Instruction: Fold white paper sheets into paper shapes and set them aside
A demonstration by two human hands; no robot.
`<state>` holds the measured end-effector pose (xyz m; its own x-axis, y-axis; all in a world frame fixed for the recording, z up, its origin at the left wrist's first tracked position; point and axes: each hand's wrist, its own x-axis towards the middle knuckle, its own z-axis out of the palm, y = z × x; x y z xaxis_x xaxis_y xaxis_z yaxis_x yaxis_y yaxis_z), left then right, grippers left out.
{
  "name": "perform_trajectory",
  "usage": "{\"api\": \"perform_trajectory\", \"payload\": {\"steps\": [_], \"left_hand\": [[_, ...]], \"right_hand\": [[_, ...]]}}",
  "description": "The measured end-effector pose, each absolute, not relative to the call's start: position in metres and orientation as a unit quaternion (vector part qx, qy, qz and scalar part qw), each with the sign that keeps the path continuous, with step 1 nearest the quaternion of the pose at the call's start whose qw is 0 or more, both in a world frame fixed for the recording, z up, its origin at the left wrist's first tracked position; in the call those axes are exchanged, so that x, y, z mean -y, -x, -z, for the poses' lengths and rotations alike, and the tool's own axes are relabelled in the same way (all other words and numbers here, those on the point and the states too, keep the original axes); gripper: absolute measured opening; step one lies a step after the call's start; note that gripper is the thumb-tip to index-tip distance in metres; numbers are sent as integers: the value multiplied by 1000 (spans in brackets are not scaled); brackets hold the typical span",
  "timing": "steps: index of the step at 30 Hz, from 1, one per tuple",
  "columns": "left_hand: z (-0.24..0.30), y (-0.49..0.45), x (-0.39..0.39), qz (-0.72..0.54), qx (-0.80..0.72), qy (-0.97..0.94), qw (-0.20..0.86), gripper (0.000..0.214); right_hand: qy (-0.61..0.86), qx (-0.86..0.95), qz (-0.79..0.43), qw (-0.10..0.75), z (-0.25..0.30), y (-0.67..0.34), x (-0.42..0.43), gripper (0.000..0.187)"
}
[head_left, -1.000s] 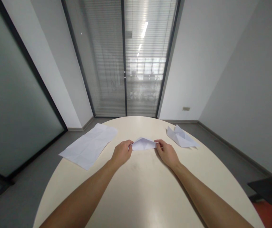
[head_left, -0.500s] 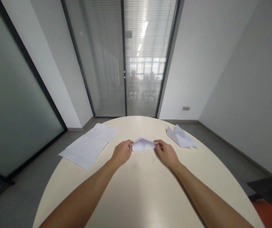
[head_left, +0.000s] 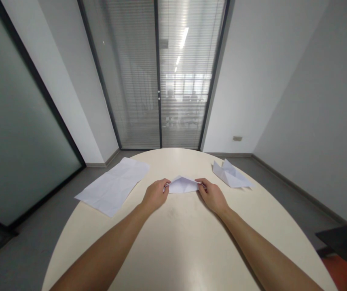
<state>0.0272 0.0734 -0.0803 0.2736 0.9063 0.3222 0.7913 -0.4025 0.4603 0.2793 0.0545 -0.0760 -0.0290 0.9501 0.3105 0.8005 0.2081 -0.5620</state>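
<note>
A small folded piece of white paper (head_left: 182, 185) lies on the round cream table (head_left: 185, 242), stretched between both hands. My left hand (head_left: 155, 195) pinches its left end with closed fingers. My right hand (head_left: 212, 196) pinches its right end the same way. Both forearms reach forward over the tabletop from the near edge.
A creased, unfolded white sheet (head_left: 114, 184) lies at the table's far left, overhanging the edge. A finished folded paper boat (head_left: 230, 173) sits at the far right. A dark chair (head_left: 343, 242) stands at the lower right. Glass doors with blinds (head_left: 158, 76) are behind the table.
My right hand has shifted slightly left, narrowing the folded paper a little. My left hand stays in place.
</note>
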Motion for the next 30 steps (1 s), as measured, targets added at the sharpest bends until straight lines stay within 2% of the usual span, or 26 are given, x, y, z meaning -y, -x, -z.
{"api": "perform_trajectory", "payload": {"steps": [10, 20, 24, 30], "left_hand": [[74, -28, -69, -261, -520, -809, 85, 29], [79, -30, -69, -342, -429, -835, 46, 32], [77, -33, -66, -340, -383, -858, 27, 33], [71, -39, -57, -334, -330, -882, 51, 29]], "right_hand": [[620, 700, -110, 336, 77, -280, -56, 37], [568, 730, -70, 374, 81, -281, -58, 38], [517, 773, -43, 365, 79, -276, -53, 40], [399, 850, -39, 341, 74, -264, -42, 44]]}}
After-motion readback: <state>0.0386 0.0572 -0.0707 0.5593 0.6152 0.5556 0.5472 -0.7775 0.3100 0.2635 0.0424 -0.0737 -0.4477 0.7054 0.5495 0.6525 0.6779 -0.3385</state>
